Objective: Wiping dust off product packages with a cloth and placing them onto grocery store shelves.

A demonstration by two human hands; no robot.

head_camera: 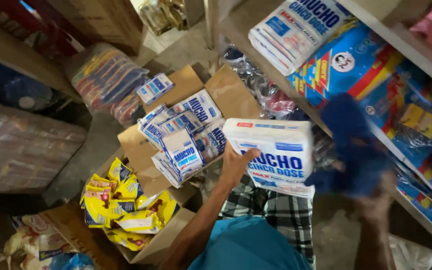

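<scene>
From the head view I log two open cardboard boxes on the floor. The upper cardboard box (228,92) holds white-and-blue packets (183,132), stacked loosely and tilted at mixed angles, some overhanging its front edge. The lower cardboard box (163,240) holds yellow sachets (121,202) in a loose heap. At right, a shelf (376,20) carries a white-and-blue bundle (296,30) lying against blue printed bags (356,65). My left hand (235,167) grips a white-and-blue pack (273,155) by its left edge: the thumb lies across the front face, the remaining fingers are closed behind it and hidden. The pack is held upright above the checked cloth at my lap, between the upper box and the shelf. My right hand (376,200) is blurred; it is closed on a blue cloth (351,145), which touches the pack's right edge.
</scene>
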